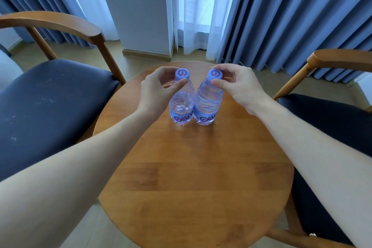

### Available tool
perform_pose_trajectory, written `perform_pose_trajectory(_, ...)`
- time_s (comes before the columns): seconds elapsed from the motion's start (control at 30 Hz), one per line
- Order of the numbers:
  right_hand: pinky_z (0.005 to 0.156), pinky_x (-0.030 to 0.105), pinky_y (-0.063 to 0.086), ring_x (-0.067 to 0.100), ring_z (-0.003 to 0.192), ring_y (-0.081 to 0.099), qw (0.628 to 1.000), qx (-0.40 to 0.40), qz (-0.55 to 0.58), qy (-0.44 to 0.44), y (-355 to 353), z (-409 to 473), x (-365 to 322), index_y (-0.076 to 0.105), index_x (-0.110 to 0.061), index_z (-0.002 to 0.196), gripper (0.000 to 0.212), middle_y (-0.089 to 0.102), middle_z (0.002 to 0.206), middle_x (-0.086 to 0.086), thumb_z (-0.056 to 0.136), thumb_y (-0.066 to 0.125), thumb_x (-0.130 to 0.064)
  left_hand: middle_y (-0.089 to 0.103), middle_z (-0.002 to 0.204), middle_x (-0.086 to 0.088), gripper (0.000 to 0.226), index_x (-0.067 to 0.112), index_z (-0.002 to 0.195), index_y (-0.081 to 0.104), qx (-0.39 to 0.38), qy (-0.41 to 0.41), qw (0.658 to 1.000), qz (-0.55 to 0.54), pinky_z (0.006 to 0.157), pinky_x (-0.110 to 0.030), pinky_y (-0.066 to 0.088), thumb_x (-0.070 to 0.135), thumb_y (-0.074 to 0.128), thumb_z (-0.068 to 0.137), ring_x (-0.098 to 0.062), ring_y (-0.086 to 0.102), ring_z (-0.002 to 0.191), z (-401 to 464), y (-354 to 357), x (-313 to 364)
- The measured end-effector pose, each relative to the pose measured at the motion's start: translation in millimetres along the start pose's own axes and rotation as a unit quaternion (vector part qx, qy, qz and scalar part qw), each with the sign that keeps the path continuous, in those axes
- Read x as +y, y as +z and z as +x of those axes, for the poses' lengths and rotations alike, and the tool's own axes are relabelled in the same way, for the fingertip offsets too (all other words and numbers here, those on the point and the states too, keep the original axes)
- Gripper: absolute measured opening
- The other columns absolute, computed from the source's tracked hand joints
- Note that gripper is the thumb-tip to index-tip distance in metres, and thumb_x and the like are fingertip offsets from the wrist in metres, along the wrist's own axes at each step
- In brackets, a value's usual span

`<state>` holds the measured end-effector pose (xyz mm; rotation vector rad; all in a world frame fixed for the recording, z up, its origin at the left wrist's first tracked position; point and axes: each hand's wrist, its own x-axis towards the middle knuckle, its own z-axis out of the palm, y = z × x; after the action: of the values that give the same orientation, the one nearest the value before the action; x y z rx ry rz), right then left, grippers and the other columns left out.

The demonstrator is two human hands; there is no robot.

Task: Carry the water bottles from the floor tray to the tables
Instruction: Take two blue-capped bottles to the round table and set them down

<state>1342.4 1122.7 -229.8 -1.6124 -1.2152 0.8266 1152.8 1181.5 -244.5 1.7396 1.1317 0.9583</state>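
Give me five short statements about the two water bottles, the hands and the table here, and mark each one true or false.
1. Two clear plastic water bottles with purple caps, the left bottle and the right bottle, stand upright on the round wooden table. True.
2. The left hand pinches the left bottle at its cap. True.
3. The right hand rests flat on the table. False: it holds the right bottle's cap.
4. The bottles stand far apart. False: they are side by side.
5. One bottle has no cap. False: both are capped.
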Motion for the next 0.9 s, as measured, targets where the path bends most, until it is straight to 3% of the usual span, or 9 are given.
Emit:
perform_pose_trajectory(0.17,0.097,0.029,0.048,0.011,0.092,0.06,1.0,0.013,0.013,0.002,2.1,-2.8,0.1,0.063,-0.014,0.108,0.032,0.065,0.102,0.002,0.079,0.069,-0.001,0.066,0.102,0.01,0.031,0.02,0.109,0.062,-0.009,-0.004,1.0,0.007,0.083,-0.011,0.05,0.02,0.072,0.079,-0.004,0.063,0.097,1.2,0.3,-0.4)
perform_pose_trajectory(0.3,0.093,0.02,0.047,0.01,0.098,0.058,0.999,0.037,0.018,0.008,3.7,-3.9,1.8,0.059,-0.014,0.114,0.046,0.062,0.108,0.002,0.072,0.077,-0.007,0.066,0.108,0.007,0.04,0.016,0.116,0.059,-0.026,0.01,0.999,0.039,0.084,-0.014,0.049,0.01,0.071,0.079,-0.005,0.06,0.1,0.5,-0.2,-3.9)
perform_pose_trajectory(0.47,0.089,0.02,0.05,0.011,0.09,0.061,0.998,0.048,0.033,0.007,7.1,-1.9,2.3,0.063,-0.015,0.099,0.033,0.066,0.095,-0.003,0.073,0.075,0.0,0.064,0.104,0.009,0.038,0.015,0.115,0.06,-0.01,0.019,0.999,0.048,0.084,-0.013,0.049,0.009,0.071,0.078,-0.007,0.06,0.1,2.1,0.3,-3.9)
perform_pose_trajectory(0.77,0.093,0.025,0.05,0.011,0.092,0.062,0.999,0.014,0.047,0.004,2.6,2.6,1.6,0.063,-0.015,0.101,0.034,0.066,0.099,0.001,0.075,0.072,0.004,0.062,0.104,0.013,0.039,0.017,0.116,0.058,-0.024,0.02,0.998,0.052,0.077,0.0,0.045,0.011,0.071,0.08,-0.001,0.059,0.097,4.2,-2.3,-6.6)
perform_pose_trajectory(0.9,0.096,0.028,0.049,0.013,0.096,0.062,0.998,0.008,0.055,0.005,3.1,2.4,2.7,0.063,-0.015,0.102,0.034,0.066,0.102,0.003,0.075,0.07,0.005,0.062,0.105,0.012,0.04,0.017,0.118,0.057,-0.029,0.02,0.998,0.055,0.078,-0.002,0.046,0.012,0.071,0.08,0.0,0.058,0.099,4.2,-2.6,-7.4)
